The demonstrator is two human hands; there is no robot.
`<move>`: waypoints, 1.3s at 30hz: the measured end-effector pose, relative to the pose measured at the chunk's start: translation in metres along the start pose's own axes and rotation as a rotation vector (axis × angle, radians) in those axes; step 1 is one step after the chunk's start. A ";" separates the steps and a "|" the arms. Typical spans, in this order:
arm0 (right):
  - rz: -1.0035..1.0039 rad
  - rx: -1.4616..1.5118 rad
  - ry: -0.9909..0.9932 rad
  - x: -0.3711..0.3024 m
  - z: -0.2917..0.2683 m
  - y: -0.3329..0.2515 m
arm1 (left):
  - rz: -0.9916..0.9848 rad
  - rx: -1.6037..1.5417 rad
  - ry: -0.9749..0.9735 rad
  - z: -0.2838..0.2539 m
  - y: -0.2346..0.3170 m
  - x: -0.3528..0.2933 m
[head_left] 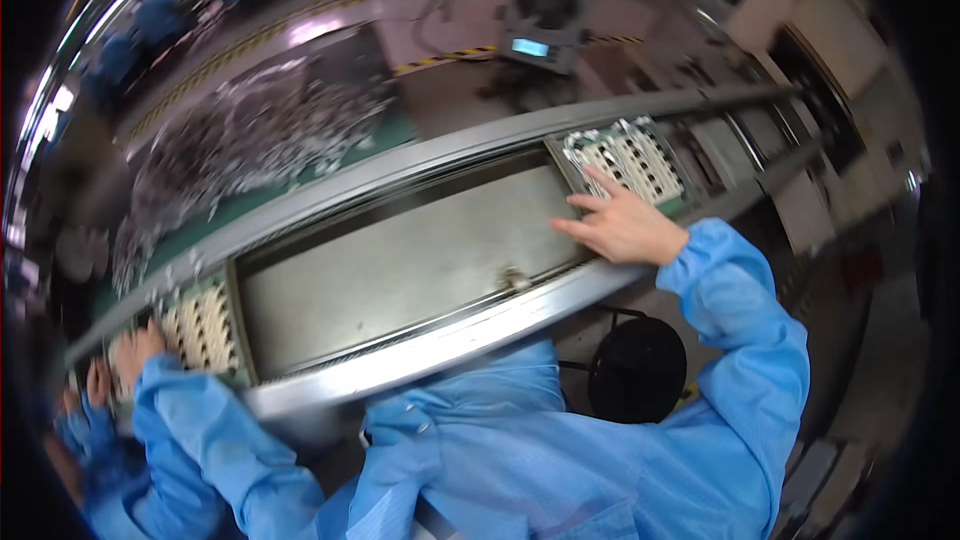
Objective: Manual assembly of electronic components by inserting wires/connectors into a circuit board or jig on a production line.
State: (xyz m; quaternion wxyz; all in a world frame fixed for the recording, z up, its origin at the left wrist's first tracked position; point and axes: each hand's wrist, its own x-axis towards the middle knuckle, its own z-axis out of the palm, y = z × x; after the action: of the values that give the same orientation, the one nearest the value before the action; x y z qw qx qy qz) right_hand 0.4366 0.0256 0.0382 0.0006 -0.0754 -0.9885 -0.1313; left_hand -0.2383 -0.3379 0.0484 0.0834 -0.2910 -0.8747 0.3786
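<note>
- At 5 to 6 o'clock, nearest the camera, is the blue smock (500, 460) of the person at work; the black stool seat (637, 368) is near it at 4.
- The silvery near rail (420, 360) of the conveyor crosses from 8 towards 2.
- At 3 o'clock the right hand (622, 225) has its fingers extended and spread, gripping nothing; the foremost fingertip is over or on the right circuit board, contact unclear.
- Between 8 and 9 the left hand (137, 352) is at the left circuit board's outer side; whether its fingers grip anything cannot be told.
- Just beyond it, a co-worker's hand (98, 383) shows.
- The left circuit board (205, 330) lies between 8 and 9, the right circuit board (635, 165) at 2, well apart on the conveyor with a grey plate (410, 255) between.
- Both boards bear rows of cream blocks, so filling looks largely done; seating and anything left cannot be judged.
- Beyond the far rail (430, 155), a silvery heap (270, 115) lies at 10.
- Farther, a fan unit (545, 10) with a lit screen stands past 12.
</note>
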 end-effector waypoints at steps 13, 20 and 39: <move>0.563 -0.213 -0.034 -0.263 0.059 0.180 | -0.448 -0.750 0.061 0.055 0.036 0.029; 0.671 -0.367 -0.273 -0.337 0.085 0.252 | -0.392 -0.830 0.114 -0.005 0.075 -0.027; 0.419 0.043 0.563 -0.007 -0.008 0.052 | 0.276 -1.116 0.212 -0.186 0.204 -0.138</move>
State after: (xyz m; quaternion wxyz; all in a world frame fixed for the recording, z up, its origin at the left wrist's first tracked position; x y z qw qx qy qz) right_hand 0.4509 0.0720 0.0589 0.3019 -0.2376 -0.9150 -0.1233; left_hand 0.0330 -0.1914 0.0442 -0.0455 -0.4384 -0.8827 -0.1631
